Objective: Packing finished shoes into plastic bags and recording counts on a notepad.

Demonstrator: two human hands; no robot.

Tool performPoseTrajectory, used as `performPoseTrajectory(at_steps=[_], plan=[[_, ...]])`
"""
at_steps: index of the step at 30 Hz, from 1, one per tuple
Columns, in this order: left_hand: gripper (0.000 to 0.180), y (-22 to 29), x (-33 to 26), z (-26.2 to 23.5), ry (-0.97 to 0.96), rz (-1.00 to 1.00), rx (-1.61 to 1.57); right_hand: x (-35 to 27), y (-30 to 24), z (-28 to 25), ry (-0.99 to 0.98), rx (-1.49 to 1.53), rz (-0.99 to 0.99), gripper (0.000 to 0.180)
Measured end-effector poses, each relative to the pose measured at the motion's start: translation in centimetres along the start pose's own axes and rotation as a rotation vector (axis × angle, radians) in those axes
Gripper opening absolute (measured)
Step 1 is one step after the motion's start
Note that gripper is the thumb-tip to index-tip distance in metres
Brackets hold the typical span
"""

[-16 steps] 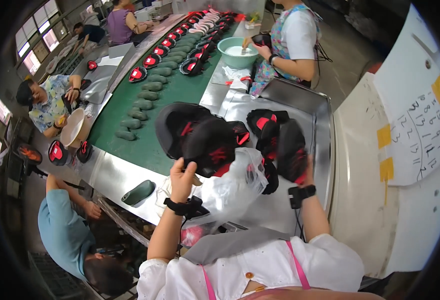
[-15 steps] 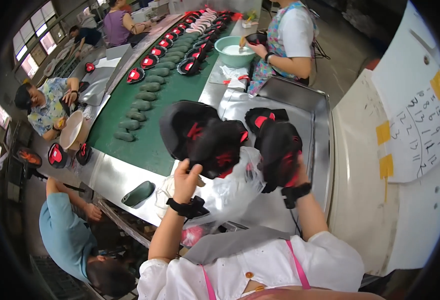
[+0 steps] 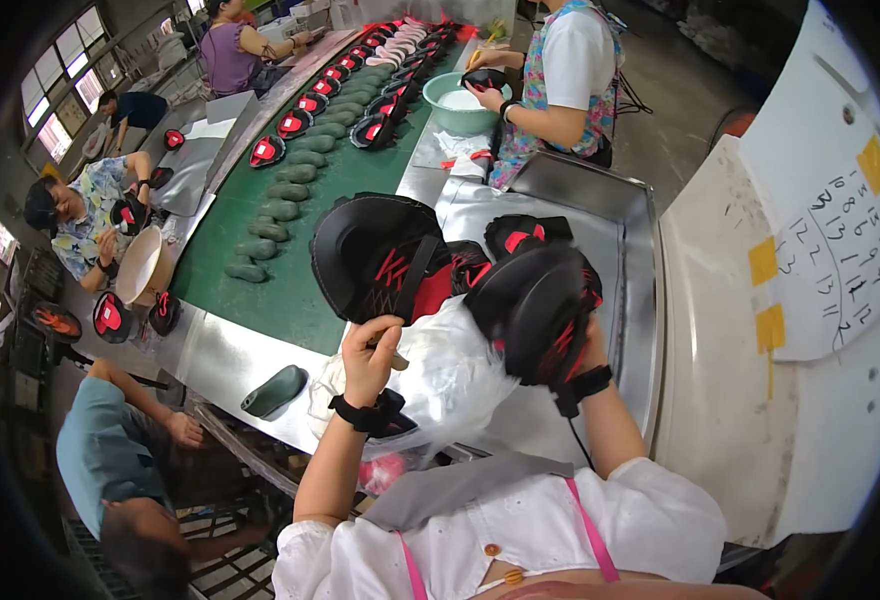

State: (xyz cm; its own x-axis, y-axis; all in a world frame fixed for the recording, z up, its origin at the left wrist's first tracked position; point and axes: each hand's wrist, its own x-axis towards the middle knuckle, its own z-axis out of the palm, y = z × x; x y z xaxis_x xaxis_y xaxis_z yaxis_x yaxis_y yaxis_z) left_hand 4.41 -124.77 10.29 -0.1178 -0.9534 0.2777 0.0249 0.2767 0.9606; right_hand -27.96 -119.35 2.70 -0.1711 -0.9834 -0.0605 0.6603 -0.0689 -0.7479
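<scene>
My left hand (image 3: pixel 368 352) is closed on the lower edge of a black shoe upper (image 3: pixel 365 262) with red crossed lacing, raised over the metal table. In my right hand (image 3: pixel 594 350) are more black shoe uppers (image 3: pixel 530 310), overlapping with their rounded toes toward the left; I cannot tell exactly how many. Another black and red upper (image 3: pixel 522 236) lies behind them on the metal tray. Below and between my hands spreads a crumpled clear plastic bag (image 3: pixel 440 375), beside a whitish cloth (image 3: pixel 328 392).
A dark green shoe last (image 3: pixel 276 391) lies to the left on the metal tabletop. Ahead runs a green conveyor belt (image 3: pixel 305 225) with rows of lasts and uppers. A co-worker (image 3: pixel 570 90) stands at a pale green basin (image 3: pixel 460 112); others are at the left. A white board (image 3: pixel 720 330) rises at right.
The two uppers near my left hand have come apart: one stays with the left hand, while the other now overlaps those in my right hand. My right hand has shifted slightly left.
</scene>
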Motion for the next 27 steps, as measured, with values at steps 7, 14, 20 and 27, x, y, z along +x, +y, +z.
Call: performPoseTrajectory(at_steps=[7, 14, 20, 27], plan=[[0.014, -1.2, 2.2, 2.4, -0.102, -0.19, -0.081, 0.6, -7.3, -9.7, 0.373, -0.131, -0.259, 0.058], [0.033, -1.9, 3.1, 6.9, -0.477, -0.27, -0.085, 0.9, -2.3, -2.6, 0.04, 0.055, 0.088, 0.048], [0.08, -0.2, 0.4, 1.3, -0.445, -0.41, -0.381, 3.1, 1.1, 7.2, -0.118, 0.067, 0.438, 0.031], [0.063, -5.4, -2.3, -2.6, 0.054, -0.604, -0.335, 2.4, 9.7, 10.0, -0.165, -0.288, 0.484, 0.038]])
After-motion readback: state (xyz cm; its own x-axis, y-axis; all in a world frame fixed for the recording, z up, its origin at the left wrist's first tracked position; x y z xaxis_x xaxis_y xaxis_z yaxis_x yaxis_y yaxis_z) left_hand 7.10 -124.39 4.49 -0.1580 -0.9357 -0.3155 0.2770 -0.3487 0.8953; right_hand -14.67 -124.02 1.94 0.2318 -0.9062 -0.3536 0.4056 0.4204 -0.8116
